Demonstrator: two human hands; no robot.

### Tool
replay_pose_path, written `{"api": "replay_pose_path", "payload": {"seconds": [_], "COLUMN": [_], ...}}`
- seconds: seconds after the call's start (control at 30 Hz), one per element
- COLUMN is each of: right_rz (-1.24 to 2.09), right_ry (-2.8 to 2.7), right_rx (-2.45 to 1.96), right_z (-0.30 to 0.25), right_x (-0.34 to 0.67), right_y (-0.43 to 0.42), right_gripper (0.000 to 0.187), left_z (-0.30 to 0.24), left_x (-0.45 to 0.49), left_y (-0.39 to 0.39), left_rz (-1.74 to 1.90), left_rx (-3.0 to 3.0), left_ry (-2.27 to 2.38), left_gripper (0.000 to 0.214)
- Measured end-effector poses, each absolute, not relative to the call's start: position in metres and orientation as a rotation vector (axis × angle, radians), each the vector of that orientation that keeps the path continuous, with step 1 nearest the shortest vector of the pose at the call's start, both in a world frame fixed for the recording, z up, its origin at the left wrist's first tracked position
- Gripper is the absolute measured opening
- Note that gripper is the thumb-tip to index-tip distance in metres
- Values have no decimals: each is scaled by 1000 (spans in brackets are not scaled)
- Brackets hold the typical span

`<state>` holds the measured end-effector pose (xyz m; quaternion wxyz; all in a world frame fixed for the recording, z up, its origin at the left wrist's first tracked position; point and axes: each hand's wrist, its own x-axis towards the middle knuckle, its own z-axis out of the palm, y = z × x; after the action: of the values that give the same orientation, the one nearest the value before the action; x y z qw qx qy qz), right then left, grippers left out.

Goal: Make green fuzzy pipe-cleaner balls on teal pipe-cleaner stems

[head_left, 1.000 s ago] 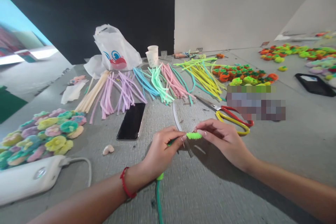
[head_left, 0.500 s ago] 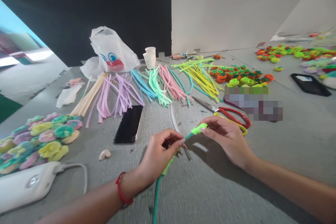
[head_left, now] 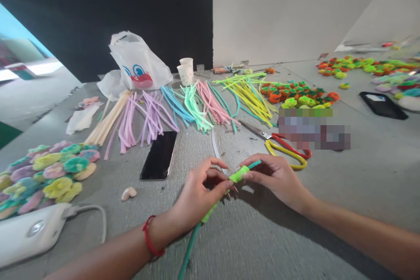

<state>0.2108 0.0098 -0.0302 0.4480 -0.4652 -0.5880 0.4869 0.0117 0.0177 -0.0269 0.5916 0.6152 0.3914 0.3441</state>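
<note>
Between my hands runs a teal pipe cleaner (head_left: 187,251) with bright green fuzzy pieces on it. My left hand (head_left: 206,188) pinches it near the middle, and part of the green shows below the palm. With thumb and fingertips, my right hand (head_left: 274,179) grips a coiled-looking green piece (head_left: 238,174); the teal end sticks out above it. The hands are close together over the grey table (head_left: 262,236). Scissors (head_left: 285,146) with red and yellow handles lie open just beyond my right hand. A black phone (head_left: 159,155) rests beyond my left hand.
Pipe cleaner bundles (head_left: 151,116) in several colours cross the table's middle. Finished fuzzy shapes (head_left: 49,170) are heaped at left beside a white power bank (head_left: 33,232). Orange and green pieces (head_left: 295,94) lie at right. A plastic bag (head_left: 141,63) and paper cups (head_left: 185,72) stand behind.
The green piece has slid down the pipe cleaner towards my left hand, so the teal tip now shows above it. My right hand has moved slightly down and left.
</note>
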Motion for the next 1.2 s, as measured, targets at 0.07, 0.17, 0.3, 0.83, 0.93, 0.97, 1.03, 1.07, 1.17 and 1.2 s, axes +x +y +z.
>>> {"api": "replay_pose_path", "payload": {"seconds": [0.07,0.17,0.3,0.83,0.93,0.97,1.03,1.07,1.17,1.2], "right_rz": [1139,1080,1182,1067,1054,1058,1052,1039,998,980], "right_ry": [-1462,-1470,-1612,-1502,-1521,-1513,-1489,-1478,-1480,-1481], "right_rx": [-1163,-1183,-1148,-1092,-1085,-1089,-1106,-1115,-1132,-1134], "right_z": [-29,-28,-28,-18,-19,-19,-20,-20,-20,-21], "right_x": [213,215,211,213,215,216,216,217,219,219], "right_y": [11,11,10,6,7,7,9,9,12,13], "right_gripper": [17,21,22,29,25,24,23,23,22,19], "left_z": [-25,-21,-20,-29,-24,-23,-21,-21,-19,-19], "left_x": [11,10,16,22,22,21,20,19,17,17], "left_y": [17,16,19,18,19,20,21,22,22,23], "left_rz": [777,773,777,648,580,561,550,553,541,533], "left_rx": [1429,1464,1542,1617,1554,1524,1460,1431,1370,1351], "left_ry": [916,899,942,936,872,855,840,838,824,816], "left_gripper": [25,28,36,25,25,25,25,24,24,24]}}
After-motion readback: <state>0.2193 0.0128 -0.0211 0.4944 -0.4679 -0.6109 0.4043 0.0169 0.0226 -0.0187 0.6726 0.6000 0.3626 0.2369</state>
